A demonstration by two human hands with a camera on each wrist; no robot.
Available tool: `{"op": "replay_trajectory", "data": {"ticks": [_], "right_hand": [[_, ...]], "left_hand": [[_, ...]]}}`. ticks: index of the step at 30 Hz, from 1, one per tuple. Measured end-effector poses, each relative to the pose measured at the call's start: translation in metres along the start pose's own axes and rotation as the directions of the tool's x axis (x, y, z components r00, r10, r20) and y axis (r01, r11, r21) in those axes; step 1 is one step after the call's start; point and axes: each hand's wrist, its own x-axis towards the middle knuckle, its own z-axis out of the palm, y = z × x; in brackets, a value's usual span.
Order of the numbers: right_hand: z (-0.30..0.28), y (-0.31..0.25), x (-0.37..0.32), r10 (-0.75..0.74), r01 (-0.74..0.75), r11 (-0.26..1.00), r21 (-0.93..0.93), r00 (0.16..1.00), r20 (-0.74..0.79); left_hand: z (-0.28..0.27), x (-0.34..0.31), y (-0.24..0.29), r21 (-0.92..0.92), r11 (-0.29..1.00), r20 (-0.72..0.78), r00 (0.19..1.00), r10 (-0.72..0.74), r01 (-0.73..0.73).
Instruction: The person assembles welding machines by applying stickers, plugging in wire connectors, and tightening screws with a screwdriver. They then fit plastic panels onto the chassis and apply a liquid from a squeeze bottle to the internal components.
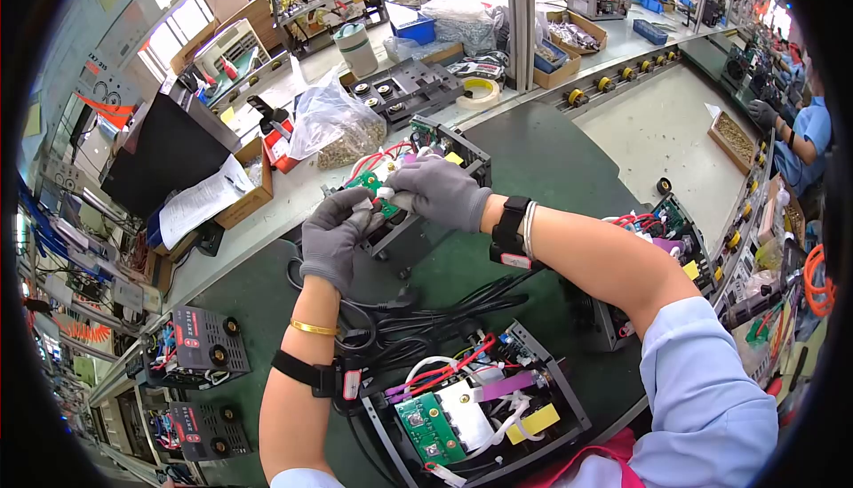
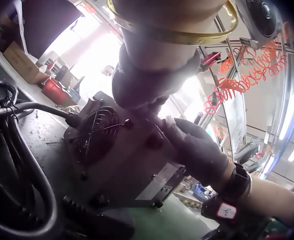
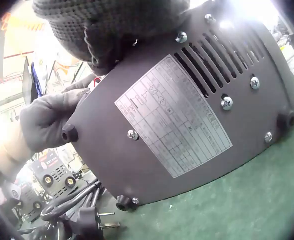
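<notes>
Both gloved hands meet over an uncovered machine (image 1: 453, 146) at the bench's far side. The left hand (image 1: 333, 239) pinches a small white piece (image 1: 365, 206) at the machine's near left corner. Close beside it, the right hand (image 1: 444, 193) has its fingers curled round a white connector (image 1: 386, 193). Red and white wires run behind the fingers, next to a green circuit board (image 1: 362, 182). In the right wrist view the machine's grey panel (image 3: 247, 120) carries a printed label (image 3: 174, 117); the right glove (image 3: 117, 25) covers its top edge.
A second uncovered machine (image 1: 471, 408) sits at the near edge, with coiled black cables (image 1: 426, 315) behind it. Another machine (image 1: 666, 248) stands under the right forearm. A plastic bag of screws (image 1: 342, 132), a cardboard box (image 1: 247, 190) and tape roll (image 1: 480, 93) lie beyond.
</notes>
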Motion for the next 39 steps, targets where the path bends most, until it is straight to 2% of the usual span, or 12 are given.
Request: {"op": "replay_trajectory", "data": {"ticks": [5,8,11,15,21,24,27,30,33,36,39], "right_hand": [[0.001,0.002,-0.001,0.014,-0.014,0.999,-0.032,1.0,-0.003],[0.0,0.002,-0.002,0.033,-0.033,0.999,-0.021,0.999,0.016],[-0.001,0.004,-0.002,0.086,-0.085,0.995,0.059,0.996,-0.012],[0.001,0.008,-0.001,0.082,-0.08,0.994,0.07,0.996,-0.028],[-0.002,0.005,-0.001,0.123,-0.122,0.987,0.102,0.992,-0.002],[-0.004,0.004,-0.001,0.146,-0.147,0.985,0.096,0.989,0.018],[-0.003,0.003,-0.001,0.147,-0.147,0.983,0.106,0.989,0.009],[-0.002,0.006,-0.002,0.129,-0.129,0.986,0.109,0.992,0.002],[0.002,0.01,-0.001,0.089,-0.089,0.994,0.07,0.996,0.011],[-0.003,0.004,0.0,0.066,-0.067,0.997,0.031,0.997,0.037],[-0.004,0.0,0.001,0.049,-0.048,0.999,-0.016,0.997,0.053]], "left_hand": [[0.006,-0.001,0.003,0.095,0.995,0.013,1.0,0.017,-0.018],[0.014,-0.005,0.014,0.14,0.99,-0.006,1.0,-0.025,0.026],[0.009,0.004,0.005,-0.025,0.998,-0.078,0.996,0.047,-0.049],[0.007,0.006,0.008,-0.201,0.98,-0.139,0.99,-0.036,0.007],[0.006,0.005,0.009,-0.026,0.997,-0.199,0.977,-0.078,0.074],[0.004,0.003,0.013,-0.15,0.985,-0.098,0.99,-0.097,0.082],[0.004,0.0,0.016,0.003,1.0,-0.001,1.0,-0.03,0.03],[0.004,-0.001,0.014,0.149,0.989,0.017,1.0,0.011,-0.014],[0.002,0.003,0.01,0.175,0.985,0.002,1.0,0.007,-0.008],[0.006,0.002,0.011,0.171,0.985,0.055,0.998,-0.009,-0.001],[0.0,0.004,0.009,0.242,0.97,0.149,0.989,-0.012,-0.024]]}}
